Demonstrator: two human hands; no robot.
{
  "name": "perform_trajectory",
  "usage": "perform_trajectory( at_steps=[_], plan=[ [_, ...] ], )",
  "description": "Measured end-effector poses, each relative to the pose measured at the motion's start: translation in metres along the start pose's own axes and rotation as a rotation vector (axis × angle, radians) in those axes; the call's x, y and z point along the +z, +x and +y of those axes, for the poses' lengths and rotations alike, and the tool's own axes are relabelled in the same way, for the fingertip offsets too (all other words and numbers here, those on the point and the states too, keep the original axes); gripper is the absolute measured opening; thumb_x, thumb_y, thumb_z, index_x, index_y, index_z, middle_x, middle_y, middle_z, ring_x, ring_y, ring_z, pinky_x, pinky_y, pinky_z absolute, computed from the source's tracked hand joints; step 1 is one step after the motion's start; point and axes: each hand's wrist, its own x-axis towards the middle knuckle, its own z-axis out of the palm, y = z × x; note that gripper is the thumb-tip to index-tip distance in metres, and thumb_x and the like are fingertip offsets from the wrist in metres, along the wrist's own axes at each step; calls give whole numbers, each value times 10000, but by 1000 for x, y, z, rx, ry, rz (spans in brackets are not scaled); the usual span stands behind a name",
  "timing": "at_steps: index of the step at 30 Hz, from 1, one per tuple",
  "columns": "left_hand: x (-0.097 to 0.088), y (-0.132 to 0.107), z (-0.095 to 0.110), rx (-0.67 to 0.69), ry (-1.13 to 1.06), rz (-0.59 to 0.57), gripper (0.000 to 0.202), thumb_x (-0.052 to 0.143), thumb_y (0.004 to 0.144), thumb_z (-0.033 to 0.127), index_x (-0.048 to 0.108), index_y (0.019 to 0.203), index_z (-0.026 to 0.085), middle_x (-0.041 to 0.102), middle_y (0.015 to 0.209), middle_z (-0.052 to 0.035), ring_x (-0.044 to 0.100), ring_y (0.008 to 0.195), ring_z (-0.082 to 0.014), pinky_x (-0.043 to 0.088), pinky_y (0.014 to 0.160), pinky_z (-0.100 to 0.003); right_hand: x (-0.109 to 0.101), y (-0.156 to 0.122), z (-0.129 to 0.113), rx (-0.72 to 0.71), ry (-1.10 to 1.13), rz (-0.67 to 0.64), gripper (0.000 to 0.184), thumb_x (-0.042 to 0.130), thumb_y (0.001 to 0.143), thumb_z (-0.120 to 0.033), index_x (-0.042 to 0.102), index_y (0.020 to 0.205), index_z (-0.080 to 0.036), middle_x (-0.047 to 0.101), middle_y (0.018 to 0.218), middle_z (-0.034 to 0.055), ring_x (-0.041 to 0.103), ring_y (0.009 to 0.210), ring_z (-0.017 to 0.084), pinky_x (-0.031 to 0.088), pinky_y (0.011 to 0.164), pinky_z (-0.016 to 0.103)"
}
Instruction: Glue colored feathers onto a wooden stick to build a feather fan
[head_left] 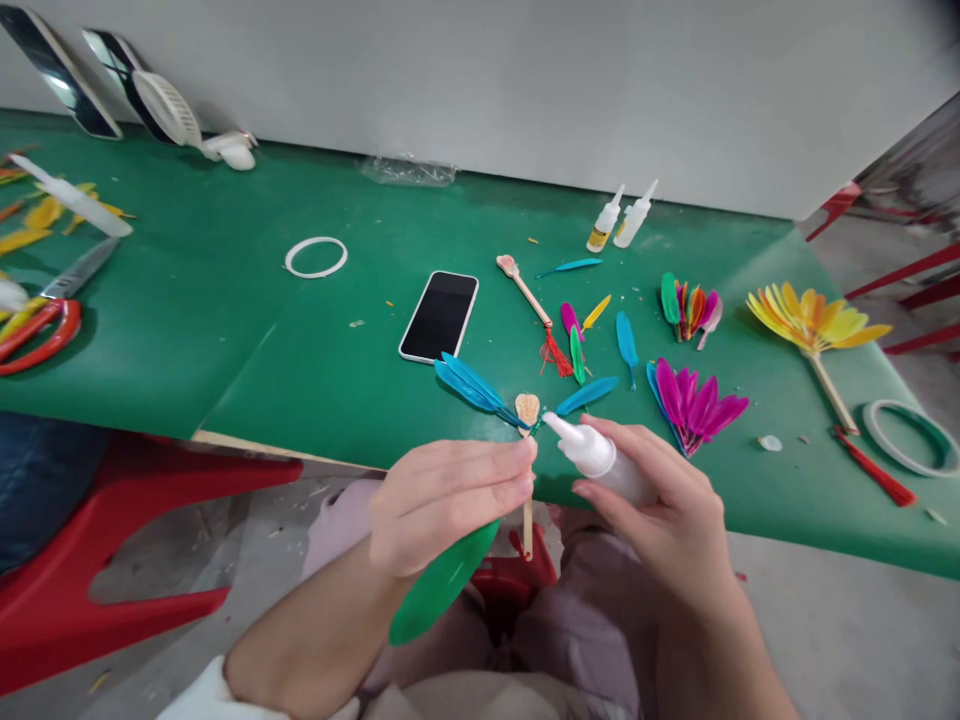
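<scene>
- The broad, flat green feather [444,583] juts out below the left wrist; it looks nearly weightless and bendable, with a vane that would crease if squeezed, so its quill end, hidden by the hand, seems the place to grip.
- The bare left hand [452,503] has its fingers straight and pressed together, their tips against the stick; the thumb is hidden, so I cannot tell exactly how it pinches.
- The bundle of slim blue feathers [472,385] fans out beyond the fingertips, quills meeting at the stick; likely soft and easily ruffled, best handled by the quills.
- The pale wooden stick with a heart-shaped head [527,408] stands above the near edge of the green table [330,365], its lower end over the lap. It should be light and stiff, and the plain shaft below the head offers the surest hold.
- The white plastic squeeze bottle with a tapered nozzle [592,452] tilts with its tip just beside the head; probably light, smooth and yielding, so a gentle hold round the body suits it.
- The bare right hand [664,500] curls around that body, thumb and fingers on opposite sides.
</scene>
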Motion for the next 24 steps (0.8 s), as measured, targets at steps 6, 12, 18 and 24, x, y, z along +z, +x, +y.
perform_trajectory(
  at_steps=[6,12,18,24],
  plan=[
    [-6,8,12,-19,144,-75,212,510,841,127,615,1004,214,685,987,-22,632,960,-161,542,843,-290,-1,-3,1,-29,-24,2,448,457,861,-266,407,1306,-256,586,945,38,557,755,132,474,638,246],
    [-7,9,10,30,186,-123,191,494,847,122,623,971,190,690,968,-31,631,961,-161,535,849,-296,2,-1,1,-78,-103,49,511,527,819,-206,395,1311,-246,559,1033,62,543,880,157,477,726,283],
    [-7,8,12,19,197,-118,192,489,854,140,617,983,201,685,987,-25,627,968,-157,531,855,-303,7,1,2,-127,-174,138,544,625,752,-207,456,1267,-254,569,1011,69,560,852,172,495,699,306],
    [-6,9,12,4,175,-104,214,491,852,147,602,1021,217,681,999,-26,629,966,-168,542,836,-319,14,0,2,-160,-232,237,623,629,734,-151,415,1295,-317,532,961,53,552,804,156,506,647,290]
  ],
)
